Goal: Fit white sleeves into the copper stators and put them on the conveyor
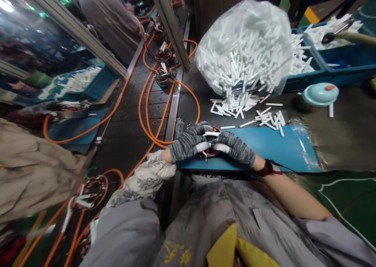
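A round motor stator with copper windings lies on a blue mat in front of me, largely covered by my hands. My left hand, in a grey knit glove with white fingertips, grips its left side with bent fingers. From the right, my right hand, gloved alike, closes on the stator, its fingertips nearly meeting the left ones over the middle. A white sleeve crosses the ring between the hands. Exactly what the fingertips pinch is too small to tell.
Loose white sleeves lie behind the mat, before a full clear bag. Blue bins and a light-blue lidded container stand right. Left runs a conveyor with orange cables and more stators. Co-workers stand beyond it.
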Tool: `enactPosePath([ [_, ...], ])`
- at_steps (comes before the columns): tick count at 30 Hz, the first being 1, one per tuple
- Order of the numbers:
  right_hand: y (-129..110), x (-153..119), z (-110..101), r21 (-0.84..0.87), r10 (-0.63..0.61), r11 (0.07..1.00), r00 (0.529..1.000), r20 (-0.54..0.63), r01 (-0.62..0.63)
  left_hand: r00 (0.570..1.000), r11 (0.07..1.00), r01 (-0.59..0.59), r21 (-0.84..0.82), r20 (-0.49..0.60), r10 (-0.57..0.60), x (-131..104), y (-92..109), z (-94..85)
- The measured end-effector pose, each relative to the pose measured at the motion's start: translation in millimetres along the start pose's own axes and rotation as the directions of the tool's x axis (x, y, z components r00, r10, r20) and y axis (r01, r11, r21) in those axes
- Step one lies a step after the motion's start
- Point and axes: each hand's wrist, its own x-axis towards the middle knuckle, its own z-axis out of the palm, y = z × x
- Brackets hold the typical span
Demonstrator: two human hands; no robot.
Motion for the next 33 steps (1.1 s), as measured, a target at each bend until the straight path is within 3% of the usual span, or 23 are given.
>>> enactPosePath([
  [3, 6.1, 1.0, -0.6, -0.013, 0.020, 1.000, 1.000, 0.010, -0.020, 0.994, 0.923, 0.023, -0.383, -0.091, -0.063, -2.8, -0.6, 7.9],
  [6, 12.9, -1.0, 0.9, -0.046, 0.050, 0.998, 0.999, -0.017, -0.050, 0.973, 0.688, 0.084, -0.721, -0.089, -0.211, -3.6, 6.0, 16.7],
  [9, 15.8, -1.3, 1.0, -0.025, 0.032, 0.999, 0.999, 0.011, -0.032, 0.959, 0.464, 0.147, -0.874, 0.011, -0.284, -1.4, 17.1, 22.0],
  [12, 14.1, 0.2, -0.3, -0.008, -0.003, 1.000, 0.999, 0.037, 0.004, 0.955, 0.370, 0.161, -0.915, 0.050, -0.292, 2.1, 26.1, 22.9],
  [15, 10.8, 1.3, 0.6, -0.039, -0.016, 0.999, 1.000, 0.012, 0.016, 0.958, 0.406, 0.170, -0.898, 0.055, -0.280, 3.7, 27.2, 20.6],
  [18, 9.3, 0.0, 4.8, -0.137, -0.038, 0.990, 0.999, -0.008, 0.036, 0.964, 0.568, 0.198, -0.799, 0.054, -0.260, 2.2, 19.2, 13.6],
  [22, 8.8, -8.4, 9.9, -0.369, -0.056, 0.929, 0.997, -0.057, 0.032, 0.986, 0.865, 0.165, -0.474, 0.095, -0.136, 2.9, 5.7, 1.4],
  [25, 6.4, -20.1, 9.7, -0.339, -0.058, 0.941, 0.988, -0.146, 0.005, 0.991, 0.986, 0.105, -0.130, 0.101, -0.092, 15.2, 4.9, 2.2],
  [28, 1.5, -33.8, 6.0, -0.215, -0.043, 0.977, 0.970, -0.241, -0.011, 0.992, 0.982, -0.028, 0.186, 0.127, 0.005, 35.8, 11.4, 11.1],
  [31, -3.8, -48.7, -5.3, -0.205, -0.035, 0.979, 0.978, -0.206, -0.009, 0.984, 0.958, -0.103, 0.268, 0.168, 0.059, 44.5, 14.5, 12.0],
  [33, -5.5, -58.2, -20.6, -0.298, -0.023, 0.953, 0.977, -0.212, -0.042, 0.984, 0.958, -0.116, 0.261, 0.162, 0.075, 34.0, 9.7, 3.8],
])
